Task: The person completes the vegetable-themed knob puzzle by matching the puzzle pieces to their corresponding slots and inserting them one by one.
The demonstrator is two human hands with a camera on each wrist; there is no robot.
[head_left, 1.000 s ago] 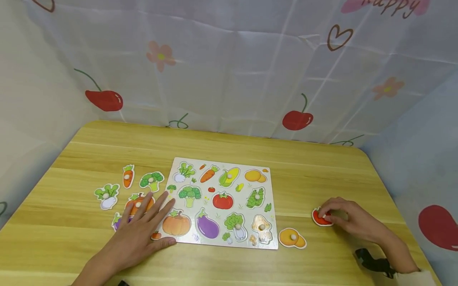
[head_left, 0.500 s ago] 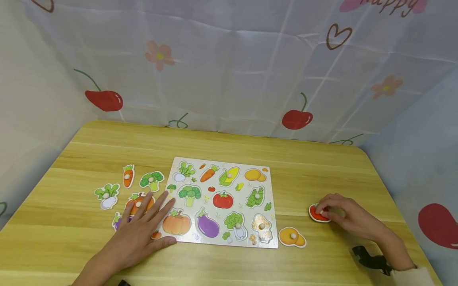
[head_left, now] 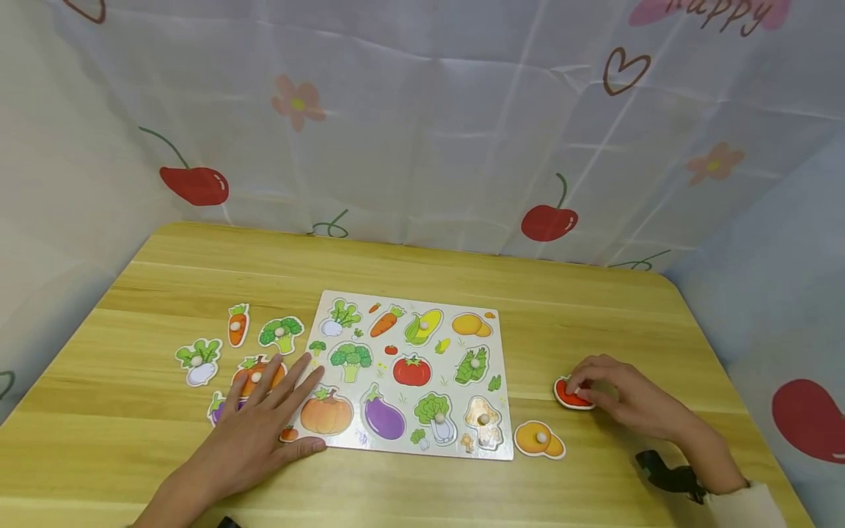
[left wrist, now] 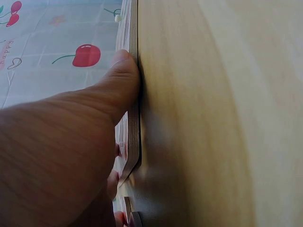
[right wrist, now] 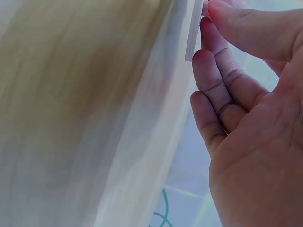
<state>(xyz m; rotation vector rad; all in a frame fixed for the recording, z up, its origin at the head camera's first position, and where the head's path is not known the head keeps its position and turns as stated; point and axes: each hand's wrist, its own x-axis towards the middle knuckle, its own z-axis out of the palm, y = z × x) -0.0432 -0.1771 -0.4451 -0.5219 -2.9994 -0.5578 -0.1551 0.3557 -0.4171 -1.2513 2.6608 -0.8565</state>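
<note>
My right hand (head_left: 623, 396) pinches the small knob of a red tomato puzzle piece (head_left: 571, 396), right of the board. In the right wrist view the tomato piece's thin edge (right wrist: 193, 35) shows at the fingertips, seemingly just off the tabletop. Fingers spread, my left hand (head_left: 254, 433) rests over the left edge of the wooden vegetable puzzle board (head_left: 422, 440); the left wrist view has its thumb (left wrist: 122, 71) on the board's edge. Under or beside those fingers lie a pumpkin piece (head_left: 249, 372) and an eggplant piece (head_left: 216, 408), both partly hidden.
Loose carrot (head_left: 238, 334), broccoli (head_left: 272, 334) and turnip (head_left: 201, 372) pieces lie left of the board. An orange-yellow potato-like piece (head_left: 528, 438) sits by its lower right corner. Knobbed corn (head_left: 422, 330), mushroom (head_left: 485, 433) and other pieces sit in the board. A printed curtain (head_left: 409, 147) hangs behind the table.
My right hand has moved left toward the board, carrying the tomato piece with it. The left hand and the board stay in place.
</note>
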